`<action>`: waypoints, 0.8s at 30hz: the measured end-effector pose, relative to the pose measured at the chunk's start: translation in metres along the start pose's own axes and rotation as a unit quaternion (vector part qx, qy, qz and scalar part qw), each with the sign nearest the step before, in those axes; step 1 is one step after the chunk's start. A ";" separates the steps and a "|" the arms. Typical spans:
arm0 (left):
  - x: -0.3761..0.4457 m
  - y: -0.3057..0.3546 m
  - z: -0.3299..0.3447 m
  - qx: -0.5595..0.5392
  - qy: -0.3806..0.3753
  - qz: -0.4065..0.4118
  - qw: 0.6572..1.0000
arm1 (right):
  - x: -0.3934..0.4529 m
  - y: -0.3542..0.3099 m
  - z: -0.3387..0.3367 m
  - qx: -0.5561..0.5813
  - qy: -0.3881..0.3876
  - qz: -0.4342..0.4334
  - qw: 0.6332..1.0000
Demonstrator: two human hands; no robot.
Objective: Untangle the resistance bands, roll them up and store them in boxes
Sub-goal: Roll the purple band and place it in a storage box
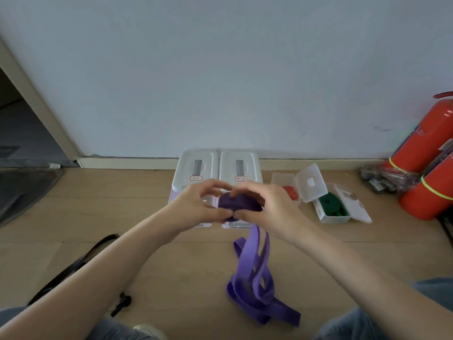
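Observation:
A purple resistance band (pixel 255 278) hangs from my hands, and its loose end lies in loops on the wooden floor. Its upper part is wound into a dark purple roll (pixel 236 201) held above two closed white boxes (pixel 239 165). My left hand (pixel 196 204) pinches the roll's left side with thumb and curled fingers. From the right, my right hand (pixel 267 207) curls round the same roll. A small open clear box (pixel 334 212) at right holds a rolled green band (pixel 333 203). Another open box (pixel 284 180) holds a red band (pixel 291 191).
Two red fire extinguishers (pixel 431 148) lean against the wall at far right, with a dark bundle beside them. A black band or strap (pixel 73 266) lies on the floor at left. A dark mat (pixel 24 187) sits by the doorway. My knees frame the bottom edge.

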State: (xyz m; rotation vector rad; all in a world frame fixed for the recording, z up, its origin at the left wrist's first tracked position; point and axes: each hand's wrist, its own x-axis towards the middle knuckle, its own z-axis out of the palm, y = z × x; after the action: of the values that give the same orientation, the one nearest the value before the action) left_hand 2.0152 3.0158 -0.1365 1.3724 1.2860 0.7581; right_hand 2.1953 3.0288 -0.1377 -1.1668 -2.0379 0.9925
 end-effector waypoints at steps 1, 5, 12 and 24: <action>0.000 0.001 0.000 0.069 -0.002 0.008 0.998 | -0.001 0.000 0.001 -0.042 -0.019 -0.017 0.999; 0.001 0.007 -0.001 0.175 0.027 0.060 0.982 | -0.002 -0.001 0.000 -0.040 0.000 -0.023 0.999; 0.000 0.023 -0.019 -0.194 0.037 0.076 0.977 | -0.004 -0.005 0.000 0.289 0.052 0.020 0.956; -0.004 0.006 -0.001 -0.251 -0.041 -0.033 0.967 | -0.004 -0.005 0.003 0.227 0.101 0.022 0.968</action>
State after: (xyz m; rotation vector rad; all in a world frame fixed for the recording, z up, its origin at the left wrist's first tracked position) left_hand 2.0152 3.0129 -0.1297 0.9353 0.9806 0.8974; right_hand 2.1925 3.0230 -0.1359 -1.0194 -1.5245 1.2259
